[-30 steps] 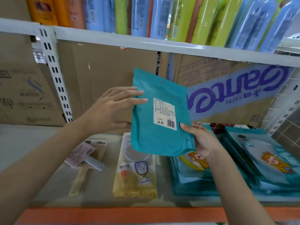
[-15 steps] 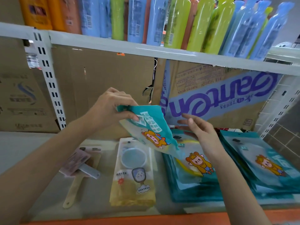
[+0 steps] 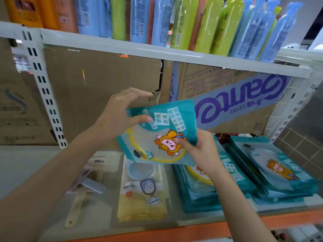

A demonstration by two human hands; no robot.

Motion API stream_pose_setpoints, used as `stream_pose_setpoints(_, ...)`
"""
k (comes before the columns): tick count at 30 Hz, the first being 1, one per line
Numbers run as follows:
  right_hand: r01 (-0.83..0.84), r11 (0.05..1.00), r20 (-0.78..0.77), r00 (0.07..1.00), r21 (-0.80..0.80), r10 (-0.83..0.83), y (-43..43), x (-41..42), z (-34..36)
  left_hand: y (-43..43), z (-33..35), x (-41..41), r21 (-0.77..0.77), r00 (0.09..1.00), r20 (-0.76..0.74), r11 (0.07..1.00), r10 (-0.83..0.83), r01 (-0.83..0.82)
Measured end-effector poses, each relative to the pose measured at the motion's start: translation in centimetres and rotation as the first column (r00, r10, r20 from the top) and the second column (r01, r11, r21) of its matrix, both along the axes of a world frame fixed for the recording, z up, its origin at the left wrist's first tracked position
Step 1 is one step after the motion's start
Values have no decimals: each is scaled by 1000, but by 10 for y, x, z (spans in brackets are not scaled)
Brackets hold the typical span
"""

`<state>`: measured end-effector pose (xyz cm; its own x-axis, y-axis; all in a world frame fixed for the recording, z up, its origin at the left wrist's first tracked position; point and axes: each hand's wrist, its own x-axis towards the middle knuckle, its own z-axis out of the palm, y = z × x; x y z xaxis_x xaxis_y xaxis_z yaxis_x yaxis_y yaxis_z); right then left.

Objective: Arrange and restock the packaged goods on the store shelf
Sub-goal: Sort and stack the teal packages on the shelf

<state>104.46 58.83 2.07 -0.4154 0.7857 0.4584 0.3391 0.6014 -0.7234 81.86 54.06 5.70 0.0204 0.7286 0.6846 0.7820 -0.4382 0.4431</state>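
A teal pouch with a cartoon figure in a yellow ring hangs above the shelf, its printed front facing me. My left hand pinches its upper left corner between thumb and fingers. My right hand pinches its lower right edge, fingers lying over the cartoon. Under it lies a stack of the same teal pouches, and a second stack sits to the right.
A yellow mirror packet lies left of the stacks, and a wooden-handled brush in clear packaging lies further left. Cardboard boxes line the back. Coloured bottles fill the shelf above. An orange strip edges the shelf front.
The pouch has been turned from its plain back to its printed front. My right hand let go of it, then took hold of its lower right edge again.
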Motion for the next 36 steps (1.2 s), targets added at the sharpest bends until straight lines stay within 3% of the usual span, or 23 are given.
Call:
stream_pose_setpoints(5,-65,974,-382,924,-217,-24,3,9,-11,-7,-25,-7,92,948,283,979,147,-180)
stream_pose_setpoints(9,-60,957,-554,825,-283,-112,-1,14,-22,-6,-46,4,-115,752,611,967,248,-226)
stream_pose_setpoints(13,-171,913,-734,656,-371,-176,-2,19,-25,0,-59,6,-247,613,765,969,198,-4)
stream_pose_setpoints(17,-307,844,-798,565,-440,-210,2,25,-24,4,-62,22,-316,662,749,895,31,316)
stream_pose_setpoints(19,-359,810,-808,547,-464,-220,5,27,-25,10,-60,37,-263,622,780,863,-74,432)
stream_pose_setpoints(22,-409,765,-801,555,-497,-224,10,34,-27,22,-52,63,-119,552,821,904,-142,410)
stream_pose_setpoints(26,-394,747,-755,620,-535,-214,21,53,-33,36,-49,85,-54,543,825,936,-154,347)
stream_pose_setpoints(32,-383,744,-720,669,-548,-185,48,106,-37,44,-48,93,-132,565,820,931,-90,340)
stream_pose_setpoints(36,-378,745,-575,818,-550,-9,64,132,-33,45,-49,90,-191,589,804,905,-78,380)
